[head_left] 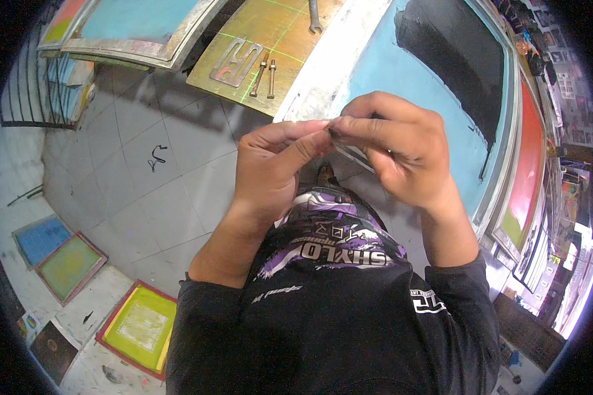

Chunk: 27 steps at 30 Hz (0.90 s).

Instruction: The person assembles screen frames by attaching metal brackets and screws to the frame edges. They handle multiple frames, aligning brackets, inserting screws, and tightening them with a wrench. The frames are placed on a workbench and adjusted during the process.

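Left hand (268,163): thumb and forefinger were drawn together in a tight pinch at the fingertips.
Right hand (407,150): it met the left one tip to tip, its fingers curled and closed on the same bit.
Small dark piece (331,130): it sat between the two sets of fingertips, mostly covered, so I couldn't tell its shape.
Worktop (288,41): yellowish, paint-smeared and scuffed, it was crossed by thin bright green lines.
Metal plate (220,74): flat and grey, cut through with long rounded slots, it lay near the edge.
Bolts (272,80): two slim metal shanks rested side by side, next to the plate.
Wrench (315,20): dull steel, open-jawed, it lay beyond them.
Floor (128,217): smooth grey tiles showed thin joints.
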Tool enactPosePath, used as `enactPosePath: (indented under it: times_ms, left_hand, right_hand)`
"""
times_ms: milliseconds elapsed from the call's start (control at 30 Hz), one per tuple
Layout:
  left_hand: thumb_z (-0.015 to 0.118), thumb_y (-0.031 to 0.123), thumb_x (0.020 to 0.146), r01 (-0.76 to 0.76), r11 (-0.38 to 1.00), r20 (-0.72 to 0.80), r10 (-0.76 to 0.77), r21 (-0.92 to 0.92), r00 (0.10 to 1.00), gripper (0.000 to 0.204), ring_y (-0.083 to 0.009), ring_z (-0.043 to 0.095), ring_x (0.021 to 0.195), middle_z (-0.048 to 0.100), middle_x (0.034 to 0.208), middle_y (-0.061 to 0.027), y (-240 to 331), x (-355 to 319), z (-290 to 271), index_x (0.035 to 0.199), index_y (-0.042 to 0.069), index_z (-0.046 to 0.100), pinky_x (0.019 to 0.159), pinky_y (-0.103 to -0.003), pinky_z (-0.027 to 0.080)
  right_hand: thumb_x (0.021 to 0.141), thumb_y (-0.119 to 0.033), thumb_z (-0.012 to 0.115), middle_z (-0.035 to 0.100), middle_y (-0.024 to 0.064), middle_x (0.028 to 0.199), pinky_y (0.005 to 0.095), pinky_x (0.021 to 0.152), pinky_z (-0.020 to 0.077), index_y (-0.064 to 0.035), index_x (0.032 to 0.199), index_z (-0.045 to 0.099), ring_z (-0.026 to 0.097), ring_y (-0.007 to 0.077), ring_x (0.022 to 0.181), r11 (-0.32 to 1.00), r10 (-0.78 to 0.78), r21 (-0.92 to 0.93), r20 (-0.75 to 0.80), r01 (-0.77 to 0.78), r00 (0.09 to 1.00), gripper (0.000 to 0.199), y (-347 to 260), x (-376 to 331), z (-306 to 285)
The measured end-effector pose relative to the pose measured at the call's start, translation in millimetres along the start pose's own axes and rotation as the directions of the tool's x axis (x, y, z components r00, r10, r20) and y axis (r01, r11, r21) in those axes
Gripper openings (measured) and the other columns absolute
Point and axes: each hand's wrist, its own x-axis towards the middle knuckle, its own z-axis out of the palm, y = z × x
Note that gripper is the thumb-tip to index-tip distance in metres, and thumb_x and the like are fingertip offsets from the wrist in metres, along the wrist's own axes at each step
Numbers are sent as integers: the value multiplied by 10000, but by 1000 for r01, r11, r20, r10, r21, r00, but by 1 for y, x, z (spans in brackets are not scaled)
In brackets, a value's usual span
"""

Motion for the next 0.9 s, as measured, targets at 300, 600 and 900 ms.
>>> enactPosePath:
  times_ms: [300,600,900]
  left_hand:
    - [578,39,855,-66,992,-20,68,109,997,180,-162,626,802,649,917,-126,2,-2,-1,1010,-47,610,727,-257,506]
    - [621,39,837,-134,991,5,134,26,991,159,-115,600,769,652,891,-108,-3,-1,-8,966,-55,621,710,-220,488]
    - [625,1,826,-310,902,-95,351,301,931,131,-98,604,758,653,868,-95,0,-7,-1,944,-56,627,711,-203,484]
  right_hand:
    - [784,-68,600,569,131,749,365,598,470,-35,828,601,575,329,678,995,105,-9,63,-104,993,56,-2,7,8]
    - [828,-150,573,527,158,693,422,541,429,-34,726,507,543,356,626,961,137,-247,42,-122,990,169,-9,9,25]
    - [878,-178,525,565,175,633,405,544,439,1,690,557,556,367,590,953,303,-16,4,-303,953,262,-12,12,38]
